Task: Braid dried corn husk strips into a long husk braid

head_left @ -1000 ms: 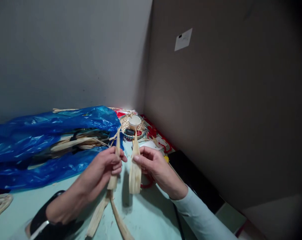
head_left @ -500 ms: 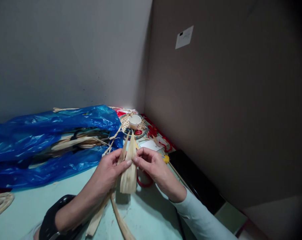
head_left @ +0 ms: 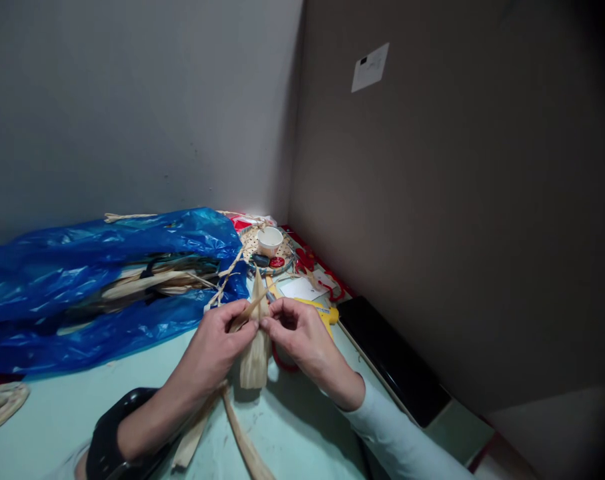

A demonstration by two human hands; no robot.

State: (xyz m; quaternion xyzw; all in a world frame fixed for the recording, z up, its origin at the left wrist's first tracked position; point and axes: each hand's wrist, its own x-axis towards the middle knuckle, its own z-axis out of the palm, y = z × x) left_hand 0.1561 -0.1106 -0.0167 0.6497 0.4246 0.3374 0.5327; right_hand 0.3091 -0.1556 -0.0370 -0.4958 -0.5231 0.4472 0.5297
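My left hand (head_left: 217, 347) and my right hand (head_left: 297, 333) meet over the pale green table (head_left: 292, 433), both pinched on a dry husk leaf (head_left: 255, 357) that stands upright between them. The left fingers also grip a thin husk strip (head_left: 245, 313) that crosses the leaf's top. Two longer husk strips (head_left: 242, 440) trail from under my left hand toward the near edge. A black band sits on my left wrist.
A blue plastic bag (head_left: 107, 287) full of husks lies at the left. A yellow glue gun (head_left: 322, 312), red-handled scissors (head_left: 282, 360), a white cup (head_left: 271, 241) on a woven mat and a black flat device (head_left: 392, 360) lie by the right wall.
My hands held two husk pieces apart, then came together. Now both pinch the one leaf, with the thin strip laid across its top.
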